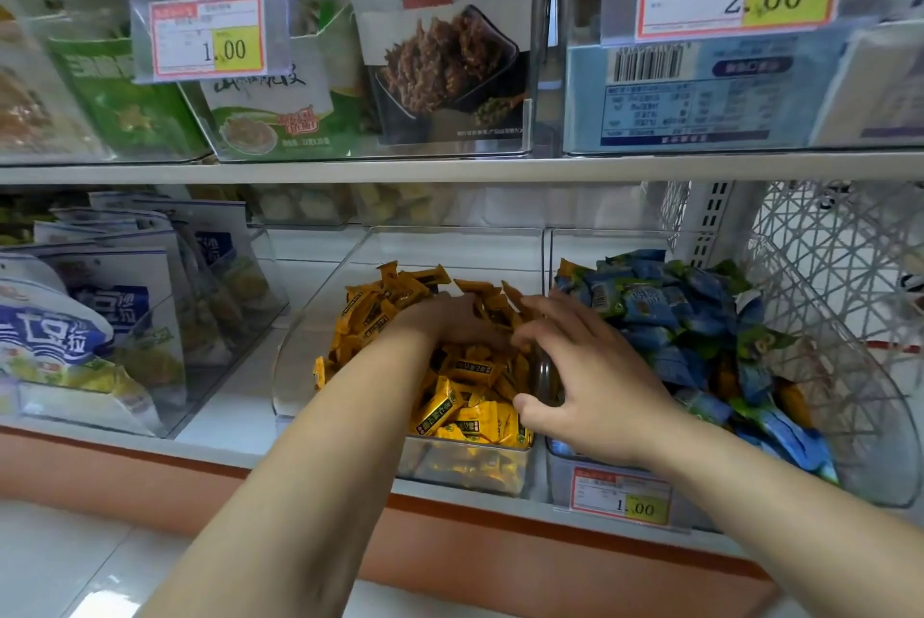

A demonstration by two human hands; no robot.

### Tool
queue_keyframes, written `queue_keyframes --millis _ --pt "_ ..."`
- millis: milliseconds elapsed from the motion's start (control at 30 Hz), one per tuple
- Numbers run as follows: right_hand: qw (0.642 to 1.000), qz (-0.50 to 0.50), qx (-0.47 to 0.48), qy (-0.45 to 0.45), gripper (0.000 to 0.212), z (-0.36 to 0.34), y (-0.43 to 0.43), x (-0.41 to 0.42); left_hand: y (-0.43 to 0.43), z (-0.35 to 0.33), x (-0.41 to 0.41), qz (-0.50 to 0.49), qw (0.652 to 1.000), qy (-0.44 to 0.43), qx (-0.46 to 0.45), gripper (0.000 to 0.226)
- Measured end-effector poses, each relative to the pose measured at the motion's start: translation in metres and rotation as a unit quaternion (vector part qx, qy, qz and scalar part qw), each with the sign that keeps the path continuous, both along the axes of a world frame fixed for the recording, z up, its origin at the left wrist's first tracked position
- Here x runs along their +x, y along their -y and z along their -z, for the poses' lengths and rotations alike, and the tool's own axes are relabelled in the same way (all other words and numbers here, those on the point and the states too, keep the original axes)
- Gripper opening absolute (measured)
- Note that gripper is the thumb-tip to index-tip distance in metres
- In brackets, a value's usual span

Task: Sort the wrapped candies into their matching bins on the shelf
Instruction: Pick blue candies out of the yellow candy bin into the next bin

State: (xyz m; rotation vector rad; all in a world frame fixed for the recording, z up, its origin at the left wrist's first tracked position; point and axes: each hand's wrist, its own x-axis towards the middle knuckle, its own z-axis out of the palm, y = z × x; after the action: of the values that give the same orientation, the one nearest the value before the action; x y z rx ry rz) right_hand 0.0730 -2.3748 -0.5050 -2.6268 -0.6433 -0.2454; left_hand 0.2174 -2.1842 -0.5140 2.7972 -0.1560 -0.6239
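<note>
Yellow candies (pixel 465 397) under left hand (pixel 450 322), right hand (pixel 585 377) over bin divider (pixel 546 262)

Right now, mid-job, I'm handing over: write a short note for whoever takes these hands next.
Left hand: down in the yellow bin, fingers buried among the yellow candies; grip unclear.
Right hand: open, fingers spread over where yellow bin meets blue bin.
Done: yellow bin shows only yellow.
Left: orange strays among the blue candies need moving across.
</note>
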Motion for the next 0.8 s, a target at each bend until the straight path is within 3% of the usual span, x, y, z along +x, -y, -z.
queue_keyframes --millis 167,333,600,800 --pt "1.0 -0.003 -0.005 0.002 0.06 0.001 0.001 0.001 -0.015 -0.005 -0.004 0.017 0.987 -0.044 -0.151 0.056" --pt "1.0 -0.008 -0.001 0.016 0.056 0.002 0.001 0.003 -0.032 -0.009 -0.008 0.001 0.945 0.028 -0.325 0.015" --pt "1.0 -0.011 0.005 0.022 0.052 0.001 0.002 0.003 -0.049 -0.022 -0.023 -0.056 0.885 0.011 -0.462 0.041" --pt "1.0 -0.008 0.007 0.019 0.05 0.001 0.002 0.003 -0.066 -0.041 -0.035 -0.011 0.935 0.033 -0.353 0.052"
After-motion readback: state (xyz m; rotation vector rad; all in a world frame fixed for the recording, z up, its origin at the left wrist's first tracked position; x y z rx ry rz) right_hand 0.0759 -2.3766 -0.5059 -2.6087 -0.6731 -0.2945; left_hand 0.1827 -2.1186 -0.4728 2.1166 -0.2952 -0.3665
